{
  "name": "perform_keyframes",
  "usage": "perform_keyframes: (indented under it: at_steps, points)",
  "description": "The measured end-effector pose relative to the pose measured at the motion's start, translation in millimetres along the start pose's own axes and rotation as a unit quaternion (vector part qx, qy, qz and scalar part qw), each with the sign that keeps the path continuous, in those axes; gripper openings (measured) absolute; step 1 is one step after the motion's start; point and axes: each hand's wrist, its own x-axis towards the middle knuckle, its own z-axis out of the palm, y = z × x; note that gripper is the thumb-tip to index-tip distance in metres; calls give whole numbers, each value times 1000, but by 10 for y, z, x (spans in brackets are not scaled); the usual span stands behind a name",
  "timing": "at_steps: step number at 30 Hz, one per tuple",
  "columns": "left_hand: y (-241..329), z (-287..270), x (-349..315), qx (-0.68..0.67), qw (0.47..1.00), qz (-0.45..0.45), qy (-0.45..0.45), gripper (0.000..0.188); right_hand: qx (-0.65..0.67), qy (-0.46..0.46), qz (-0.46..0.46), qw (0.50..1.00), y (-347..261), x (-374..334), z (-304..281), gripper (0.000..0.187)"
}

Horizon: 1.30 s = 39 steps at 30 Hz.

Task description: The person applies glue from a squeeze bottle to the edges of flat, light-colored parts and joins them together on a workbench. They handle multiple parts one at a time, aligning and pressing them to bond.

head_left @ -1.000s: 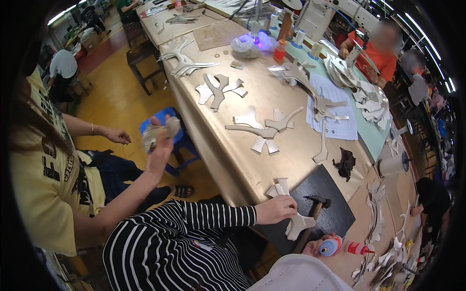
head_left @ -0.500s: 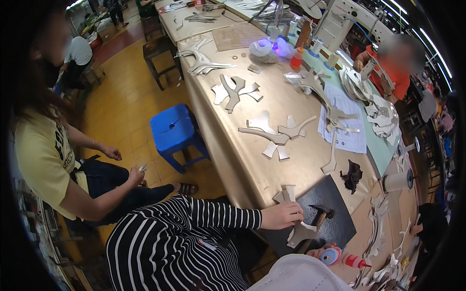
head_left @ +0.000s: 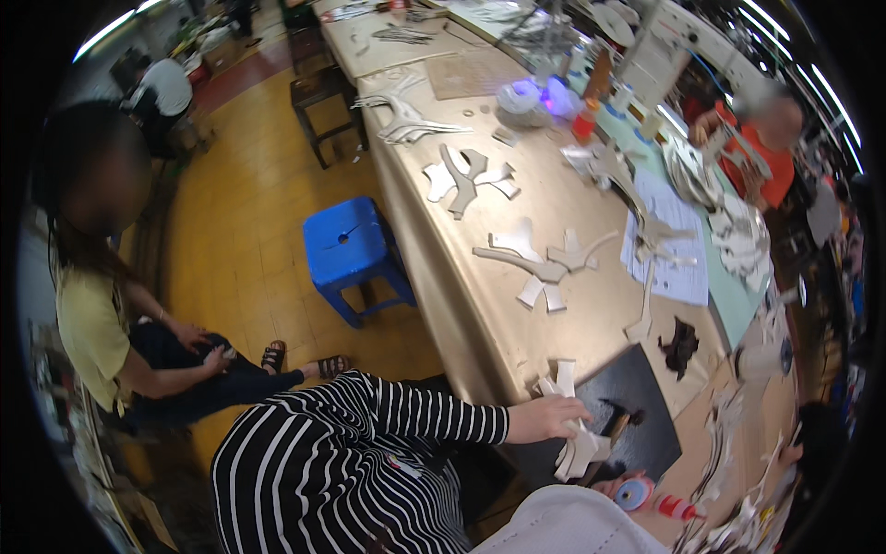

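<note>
My left hand (head_left: 549, 420), in a black-and-white striped sleeve, is closed on a pale forked cut-out piece (head_left: 581, 451). The piece lies over the near edge of a black slab (head_left: 651, 383); the fingertips are hard to make out. More pale strips (head_left: 557, 377) stick out on the other side of the hand. Just beyond the fingers, a hammer (head_left: 623, 420) rests on the slab. My right hand (head_left: 606, 486) is mostly hidden behind a white stitched cloth (head_left: 563, 522). Its visible fingers seem closed round a red-tipped squeeze bottle (head_left: 678, 507), whose round bluish end faces me.
Pale forked cut-outs (head_left: 544, 263) lie along the gold-covered table (head_left: 443, 305). A dark crumpled scrap (head_left: 679, 347), printed sheets (head_left: 678, 268) and a thread spool (head_left: 761, 360) are to the right. A blue stool (head_left: 346, 242) stands left, near a person in yellow (head_left: 92, 323). Another in orange (head_left: 771, 175) works across.
The view has shifted slightly. The forked piece under my left hand has turned and shows a whiter face. The person in yellow leans back, with both hands lower.
</note>
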Motion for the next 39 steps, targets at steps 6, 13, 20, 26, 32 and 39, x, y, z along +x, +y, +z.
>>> perform_keyframes:
  at_steps: [6, 13, 20, 26, 32, 39]
  points:
    - [-17, -6, 34, -29, 999, -23, -2, 41, -3, 67, -3, 998, 20, -179, 95, 73]
    - [87, -105, 145, -12, 998, -54, -18, 36, -155, 117, -113, 974, 24, -729, 547, 81]
    - [317, -469, 218, -139, 988, -64, 1, 35, -113, 103, -138, 979, 56, -953, 811, 80]
    - [448, -652, 388, -327, 902, -279, 38, 31, -56, 78, -45, 994, 238, -841, 866, 76]
    - [568, -664, 453, -541, 734, -406, -64, 41, -302, 106, -130, 938, 212, -807, 1097, 83]
    - [789, -650, 561, -559, 712, -424, -32, 49, -423, 154, -477, 755, 243, -801, 1347, 96]
